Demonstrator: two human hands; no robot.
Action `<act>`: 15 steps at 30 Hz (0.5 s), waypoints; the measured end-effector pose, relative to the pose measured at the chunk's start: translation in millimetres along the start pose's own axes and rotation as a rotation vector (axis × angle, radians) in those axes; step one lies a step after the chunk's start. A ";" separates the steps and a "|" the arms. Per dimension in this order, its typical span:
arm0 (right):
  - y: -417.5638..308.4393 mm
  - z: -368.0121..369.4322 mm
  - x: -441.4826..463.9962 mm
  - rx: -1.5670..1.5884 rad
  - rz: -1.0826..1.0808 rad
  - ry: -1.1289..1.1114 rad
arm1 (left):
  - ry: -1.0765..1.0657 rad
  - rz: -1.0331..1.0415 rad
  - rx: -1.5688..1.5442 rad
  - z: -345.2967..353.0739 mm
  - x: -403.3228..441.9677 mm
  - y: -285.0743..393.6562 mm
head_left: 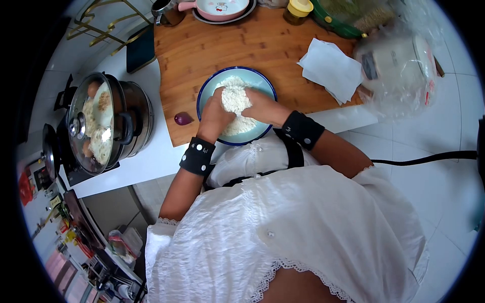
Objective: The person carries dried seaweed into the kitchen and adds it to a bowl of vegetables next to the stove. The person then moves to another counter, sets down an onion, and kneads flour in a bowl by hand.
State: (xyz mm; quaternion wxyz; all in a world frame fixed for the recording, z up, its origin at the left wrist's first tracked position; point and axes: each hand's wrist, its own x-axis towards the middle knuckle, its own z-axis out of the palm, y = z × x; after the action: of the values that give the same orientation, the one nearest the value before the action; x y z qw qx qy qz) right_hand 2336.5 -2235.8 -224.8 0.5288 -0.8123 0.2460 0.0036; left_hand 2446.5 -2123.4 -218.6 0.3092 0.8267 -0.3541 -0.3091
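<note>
A pale green bowl with a blue rim (201, 96) stands on the wooden board near its front edge. Crumbly white flour (236, 100) fills its middle. My left hand (216, 117) is in the bowl on the left, its fingers curled into the flour. From the right, my right hand (264, 108) faces it, fingers also closed into the flour. The flour hides some fingertips of both hands. Each wrist wears a black band with pale studs. Left of the bowl, a small purple onion (183, 118) lies on the board.
A glass-lidded steamer (96, 121) with food inside stands on the left. White paper sheets (331, 70) lie right of the bowl, beside a plastic-covered appliance (396, 68). A pink pan (222, 9), a yellow-lidded jar (298, 11) and a green container (336, 22) stand at the back.
</note>
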 end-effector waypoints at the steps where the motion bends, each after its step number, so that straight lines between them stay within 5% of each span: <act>1: -4.9 -6.8 -0.8 0.059 0.049 -0.107 | -0.001 0.053 -0.056 -0.8 -1.4 -0.1; 3: -15.5 -23.9 -4.2 0.178 0.151 -0.316 | -0.008 0.164 -0.167 -2.1 -4.8 1.1; 6: -21.1 -36.1 -11.2 0.256 0.125 -0.351 | -0.113 0.065 -0.297 -11.0 -15.3 10.8; 12: -3.7 -28.5 3.2 0.212 0.298 -0.087 | 0.077 -0.069 -0.451 -0.4 -7.1 -4.7; 14: -23.7 -34.0 5.2 0.437 0.419 -0.152 | 0.105 -0.191 -0.517 11.3 10.0 -21.7; 15: 1.2 -28.9 3.9 0.581 0.308 -0.133 | 0.132 -0.131 -0.457 32.6 22.2 -41.9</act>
State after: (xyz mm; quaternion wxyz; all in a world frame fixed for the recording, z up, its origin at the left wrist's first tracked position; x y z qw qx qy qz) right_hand 2332.1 -2262.6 -214.1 0.7464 -0.5788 0.3217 0.0660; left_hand 2451.6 -2126.8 -275.8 0.4898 0.7751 -0.1996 -0.3457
